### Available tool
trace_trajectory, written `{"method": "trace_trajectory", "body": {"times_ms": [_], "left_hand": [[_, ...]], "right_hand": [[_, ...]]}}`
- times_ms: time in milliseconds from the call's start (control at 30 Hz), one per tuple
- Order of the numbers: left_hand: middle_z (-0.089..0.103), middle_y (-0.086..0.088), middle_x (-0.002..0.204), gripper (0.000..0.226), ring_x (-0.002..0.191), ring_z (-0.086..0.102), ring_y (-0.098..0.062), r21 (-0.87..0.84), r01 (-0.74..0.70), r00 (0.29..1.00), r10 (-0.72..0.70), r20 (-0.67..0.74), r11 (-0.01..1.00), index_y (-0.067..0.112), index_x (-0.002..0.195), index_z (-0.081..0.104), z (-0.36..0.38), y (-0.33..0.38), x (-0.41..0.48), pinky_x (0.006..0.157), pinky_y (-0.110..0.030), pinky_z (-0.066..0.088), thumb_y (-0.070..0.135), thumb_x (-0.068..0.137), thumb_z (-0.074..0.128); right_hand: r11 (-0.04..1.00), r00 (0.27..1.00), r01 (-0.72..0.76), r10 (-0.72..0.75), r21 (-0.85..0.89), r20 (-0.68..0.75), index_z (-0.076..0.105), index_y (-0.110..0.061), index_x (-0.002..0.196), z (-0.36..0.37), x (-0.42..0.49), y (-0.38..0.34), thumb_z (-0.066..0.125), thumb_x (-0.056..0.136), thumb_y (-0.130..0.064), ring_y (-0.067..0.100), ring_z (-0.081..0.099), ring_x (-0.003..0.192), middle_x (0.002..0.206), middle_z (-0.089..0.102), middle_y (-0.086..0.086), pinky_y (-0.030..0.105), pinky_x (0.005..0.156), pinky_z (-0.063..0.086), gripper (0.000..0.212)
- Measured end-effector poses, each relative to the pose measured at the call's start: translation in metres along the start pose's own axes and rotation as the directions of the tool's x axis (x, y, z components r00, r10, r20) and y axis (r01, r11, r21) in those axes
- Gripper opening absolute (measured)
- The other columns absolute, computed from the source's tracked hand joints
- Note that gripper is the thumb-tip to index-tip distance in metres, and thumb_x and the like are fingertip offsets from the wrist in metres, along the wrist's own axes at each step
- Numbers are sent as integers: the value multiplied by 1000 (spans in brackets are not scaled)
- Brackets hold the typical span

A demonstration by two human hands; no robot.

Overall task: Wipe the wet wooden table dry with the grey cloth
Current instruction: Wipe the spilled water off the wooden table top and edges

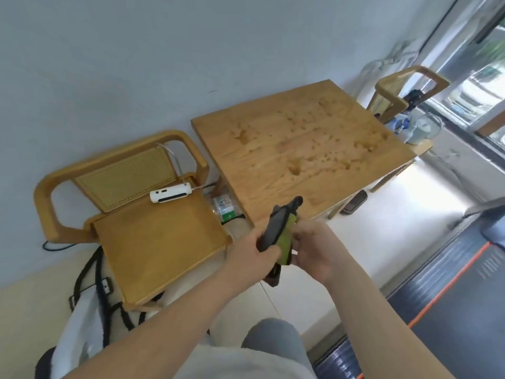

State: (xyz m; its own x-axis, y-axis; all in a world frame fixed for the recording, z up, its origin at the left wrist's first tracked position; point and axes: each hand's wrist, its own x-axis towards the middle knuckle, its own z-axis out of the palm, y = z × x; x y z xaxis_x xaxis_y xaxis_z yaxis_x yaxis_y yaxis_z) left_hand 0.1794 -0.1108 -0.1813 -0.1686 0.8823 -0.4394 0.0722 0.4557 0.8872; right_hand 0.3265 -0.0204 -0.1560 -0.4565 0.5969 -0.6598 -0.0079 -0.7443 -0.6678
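While both hands hover below the near corner of the square light-wood table (pixel 300 143), I see them gripping one folded bundle between them. My left hand (pixel 250 254) is closed around the dark grey, soft-looking cloth (pixel 270 231), its fingers curled over the lower end. My right hand (pixel 311 248) pinches the yellow-green layer (pixel 285 239) folded against that grey fabric; the fingers are pressed onto it, not spread. The bundle stands roughly upright, and its top end, a dark rolled tip, overlaps the table's near edge in the view; I cannot tell whether it touches the wood.

The tabletop shows straight grain and a smooth finish. Irregular darker puddles and many small droplets (pixel 322 138) are scattered over its central and far areas; the strip near the bundle looks mostly dry.

To the left of the table stands a bent-wood armchair with a woven cane back (pixel 123 176) and a flat, dish-shaped wooden seat. A white oblong plastic device (pixel 169 196) lies at the rear of that seat, with a pale cable looping up from its right end. A second chair of the same bent-wood form (pixel 404 91) stands beyond the far corner of the table. A dark ribbed floor mat with an orange stripe (pixel 448 283) covers the floor at right.
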Motion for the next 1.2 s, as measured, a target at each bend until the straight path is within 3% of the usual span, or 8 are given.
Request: {"method": "trace_trajectory", "body": {"times_ms": [233,433,567,667,767,833,1000,1200], "left_hand": [[75,4,101,46,96,72,-11,-99,135,984,-122,132,986,32,114,63,46,34,86,88,-40,61,48,74,80],[76,0,103,17,95,71,-17,-50,272,962,-272,-8,961,28,108,71,57,59,157,75,-29,55,39,95,67],[75,-6,98,29,90,69,-22,-94,404,894,-414,-169,910,23,102,72,35,71,183,66,-30,47,46,102,55],[70,-14,86,45,82,67,-30,190,268,917,-190,-351,945,11,92,68,10,65,200,63,-37,46,51,102,49],[56,0,93,38,85,54,-18,682,137,876,233,-421,718,16,87,59,4,46,211,61,-39,49,51,101,50],[50,1,114,30,103,48,-19,822,131,878,320,-356,555,19,101,61,18,27,216,67,-36,53,47,99,52],[32,-12,153,38,134,33,-32,954,103,994,-65,-88,280,18,130,48,62,-22,229,103,-44,40,26,94,55],[20,-9,169,79,154,19,-38,926,-371,919,173,354,76,31,160,24,18,-47,252,124,-59,17,42,91,61]], "right_hand": [[999,999,-42,42,13,-23,70,-6,123,-58,60,-45,61,95,-7,36,69,105,122,70,24,50,93,55,30],[987,986,-142,134,-70,-101,66,-5,124,-106,129,-92,71,95,-22,26,64,74,92,67,13,42,73,60,34],[914,959,-197,106,-355,-261,58,-12,129,-131,169,-111,72,94,-27,28,63,101,113,64,9,46,82,56,41],[754,943,-210,-11,-622,-333,50,-13,141,-145,203,-107,73,89,-30,33,51,125,141,49,13,45,92,50,60],[395,938,-259,-113,-881,-327,44,-17,142,-154,228,-99,67,87,-38,37,30,141,153,28,12,48,108,44,64],[237,941,-280,-124,-930,-315,37,-17,143,-157,237,-94,75,80,-45,37,17,146,155,21,12,49,112,38,79],[-138,931,-355,-146,-925,-336,4,-6,159,-145,248,-81,79,67,-73,42,9,151,163,7,23,49,115,36,136],[-196,917,-393,-161,-898,-366,2,-2,158,-141,263,-74,84,64,-68,49,8,150,162,3,30,55,115,37,142]]}}
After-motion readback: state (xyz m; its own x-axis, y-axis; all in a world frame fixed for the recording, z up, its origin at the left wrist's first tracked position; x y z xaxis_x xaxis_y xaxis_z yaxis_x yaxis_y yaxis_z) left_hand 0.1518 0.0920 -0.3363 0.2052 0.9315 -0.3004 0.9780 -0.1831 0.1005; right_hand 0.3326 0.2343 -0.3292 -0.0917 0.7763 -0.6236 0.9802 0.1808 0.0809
